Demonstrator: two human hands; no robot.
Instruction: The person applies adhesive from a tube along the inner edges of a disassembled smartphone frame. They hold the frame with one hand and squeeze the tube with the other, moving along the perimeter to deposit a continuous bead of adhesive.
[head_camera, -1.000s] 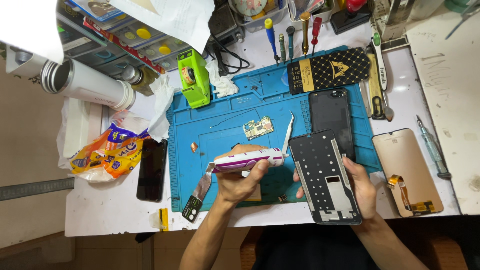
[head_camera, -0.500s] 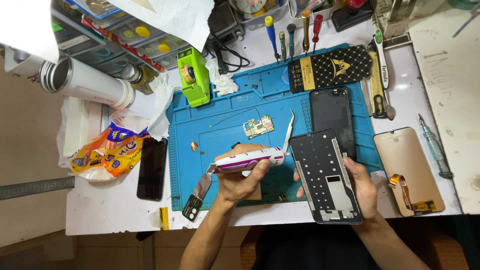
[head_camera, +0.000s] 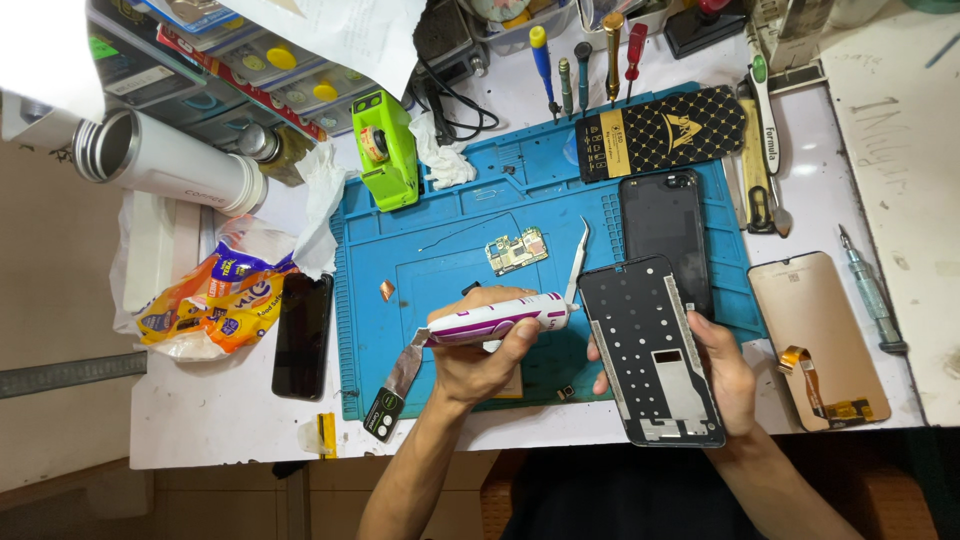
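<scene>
Hands hold one glue tube (head_camera: 495, 322), one phone frame (head_camera: 650, 350)

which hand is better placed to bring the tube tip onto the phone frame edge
Left, probably. The left hand already grips the white and purple tube, its nozzle pointing at the left edge of the black phone frame. The right hand is busy holding that frame from its right side.

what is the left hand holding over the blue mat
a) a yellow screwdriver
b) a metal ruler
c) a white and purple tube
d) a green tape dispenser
c: the left hand grips a white and purple tube above the blue mat, its nozzle by the phone frame in the right hand.
</scene>
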